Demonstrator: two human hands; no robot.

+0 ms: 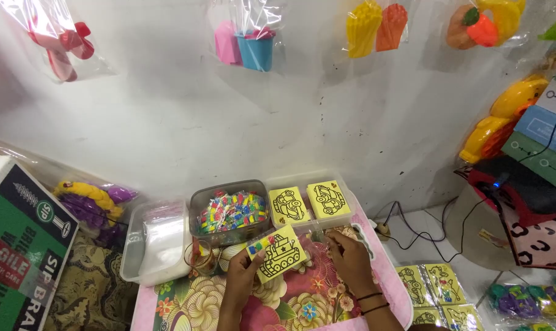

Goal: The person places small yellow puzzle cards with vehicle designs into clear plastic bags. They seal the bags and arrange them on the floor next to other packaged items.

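Yellow card (280, 254) pinched by left hand (246, 271); right hand (350, 256) curled closed beside it

Both forearms cut off by the bottom edge, near 6 o'clock. Right hand (351, 260) fingertips blurred at 12 o'clock of the hand; whatever they pinch is too small to tell. Left hand (244, 270) thumb covers the left corner of the yellow card (281, 254). Green box (20, 245) at 8 o'clock runs off the left and bottom edges. Card stack (434, 294) at 5 o'clock is cropped below. Small pieces in the grey tub (229, 211) too fine to tell apart. Hanging bags at 12 o'clock cut by the top edge. Contents of the clear tub (152, 242) are unclear.
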